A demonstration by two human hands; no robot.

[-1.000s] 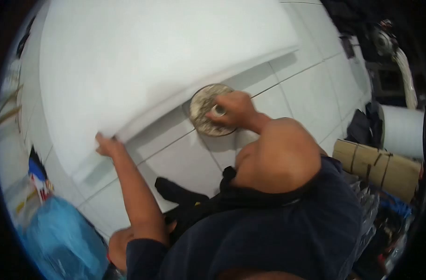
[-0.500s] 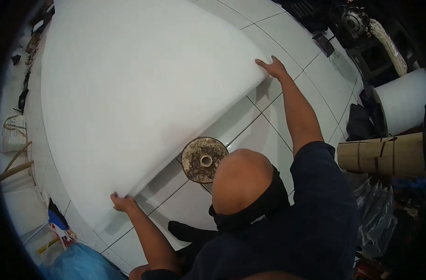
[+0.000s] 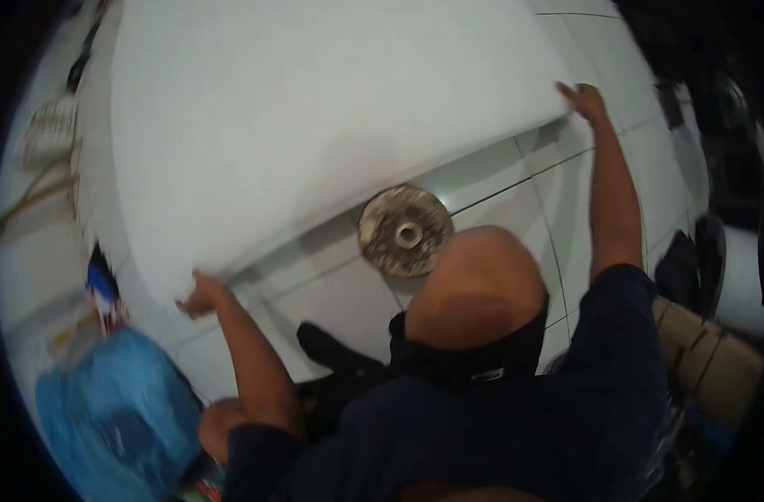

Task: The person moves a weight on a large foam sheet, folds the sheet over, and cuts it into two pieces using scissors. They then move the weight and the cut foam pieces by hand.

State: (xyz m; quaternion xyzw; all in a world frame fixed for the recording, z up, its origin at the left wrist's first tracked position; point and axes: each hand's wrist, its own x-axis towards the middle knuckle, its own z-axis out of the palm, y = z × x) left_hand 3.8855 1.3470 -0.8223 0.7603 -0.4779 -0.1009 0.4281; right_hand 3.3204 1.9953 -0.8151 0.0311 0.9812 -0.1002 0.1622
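Observation:
A large white sheet, which looks like foam wrap (image 3: pixel 332 100), spreads across the upper half of the view. My left hand (image 3: pixel 204 297) grips its near left corner, thumb above and some fingers hidden by the edge. At the near right corner, my right hand (image 3: pixel 586 102) holds the same sheet with the thumb on top. Between my hands the near edge hangs slightly raised over the tiles. A round, worn disc with a hub in its centre (image 3: pixel 405 232) sits just below that edge, in front of my bent knee (image 3: pixel 478 284).
Pale tiled floor (image 3: pixel 516 201) lies under the sheet. A blue plastic bag (image 3: pixel 118 410) stands at lower left, with sticks (image 3: pixel 39 201) above it. To the right are a brown cardboard-like bundle (image 3: pixel 708 360) and a white roll (image 3: pixel 743 272).
The view has turned, so the sheet's near edge lies flatter across it. My hands appear farther apart, both still on the sheet. The picture is now blurred.

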